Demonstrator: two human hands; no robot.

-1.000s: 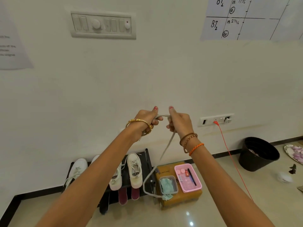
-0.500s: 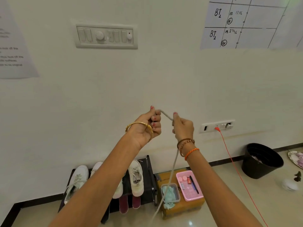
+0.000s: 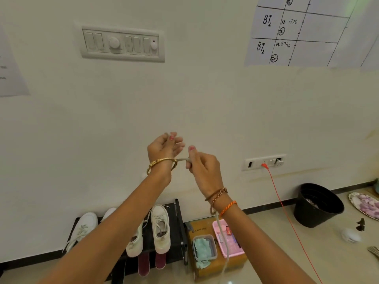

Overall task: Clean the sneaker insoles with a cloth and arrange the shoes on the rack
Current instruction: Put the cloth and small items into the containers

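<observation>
Grey cord-like lace (image 3: pixel 222 238), thin and pale: top end at frame centre, pinched in right hand (image 3: pixel 202 167), short run going 9 o'clock to the left wrist by the gold bangle (image 3: pixel 162 163). The rest hangs toward 6 o'clock past the right wrist, over the pink tray.

Left hand (image 3: pixel 163 147): palm up, fingers loosely curled, grips nothing visible; just beside right hand at its 10 o'clock. Right hand fingers curled round the lace.

White lace-up sneakers (image 3: pixel 161 228) on low black shoe rack (image 3: pixel 178 230) at 7 o'clock of the hands; two maroon insoles (image 3: pixel 151 263) stick out under the rack's front. Teal cloth (image 3: pixel 202 249) in clear plastic box (image 3: pixel 213 244) on a brown cardboard box (image 3: pixel 198 227), pink plastic tray (image 3: pixel 233 249) beside it, at 6 o'clock.

Glossy beige tile floor (image 3: pixel 276 253), cream wall (image 3: pixel 184 99). Black bucket (image 3: pixel 316 206) at 4 o'clock. Orange cable (image 3: pixel 287 212) from white wall socket (image 3: pixel 264 161) at 3 o'clock. Switch panel (image 3: pixel 122 44) at 11 o'clock.
</observation>
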